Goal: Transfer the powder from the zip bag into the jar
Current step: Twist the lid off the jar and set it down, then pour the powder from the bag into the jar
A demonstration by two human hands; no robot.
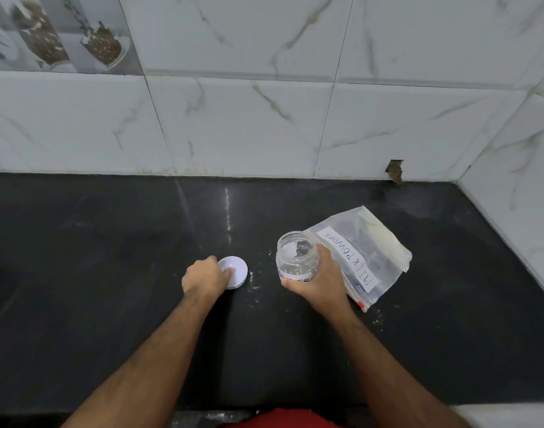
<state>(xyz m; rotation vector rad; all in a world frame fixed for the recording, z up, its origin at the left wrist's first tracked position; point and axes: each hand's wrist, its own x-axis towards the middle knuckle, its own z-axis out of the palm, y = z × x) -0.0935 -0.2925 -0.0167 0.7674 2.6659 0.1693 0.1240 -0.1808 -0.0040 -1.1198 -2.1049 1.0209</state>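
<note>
A clear, open jar [295,256] stands upright on the black counter [110,273], and my right hand [318,281] grips it round the side. Just right of the jar lies a flat zip bag [372,251] with a white label reading MILK POWDER and a little pale powder at its far end. Left of the jar the white lid [236,271] lies upside down on the counter. My left hand [205,276] holds the lid at its left edge, fingers curled over the rim.
White marble-look wall tiles [264,118] rise behind the counter and along the right side. A chipped hole [394,171] shows at the wall's base. Specks of spilled powder [255,287] dot the counter between lid and jar.
</note>
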